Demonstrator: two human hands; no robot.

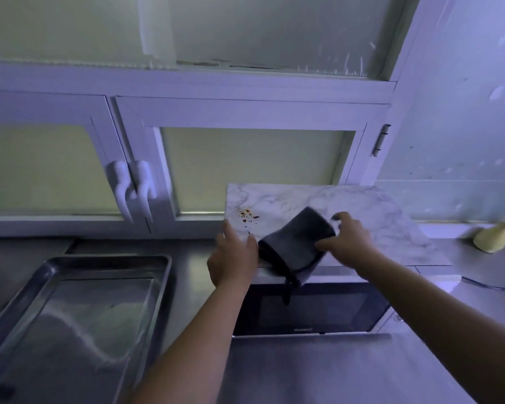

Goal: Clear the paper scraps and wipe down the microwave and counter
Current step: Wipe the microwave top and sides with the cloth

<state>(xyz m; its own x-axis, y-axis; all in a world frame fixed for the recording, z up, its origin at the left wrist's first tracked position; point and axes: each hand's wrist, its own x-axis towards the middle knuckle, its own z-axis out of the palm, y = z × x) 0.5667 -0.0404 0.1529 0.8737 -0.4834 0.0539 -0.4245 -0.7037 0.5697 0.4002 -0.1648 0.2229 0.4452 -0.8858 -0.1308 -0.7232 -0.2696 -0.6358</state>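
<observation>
The grey cloth (296, 240) lies folded on top of the microwave (318, 310), at its front edge. The right hand (349, 239) grips the cloth's right side with curled fingers. The left hand (233, 252) rests with straight fingers on the top's front-left corner, its thumb touching the cloth. Brown spots (247, 215) mark the top's left side.

dark grey cloth (296, 239), white marbled microwave top (318, 199)

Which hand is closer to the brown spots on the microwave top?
The left hand, at the left corner of the microwave top, just below the brown spots. The right hand is farther right, gripping the dark cloth.
</observation>
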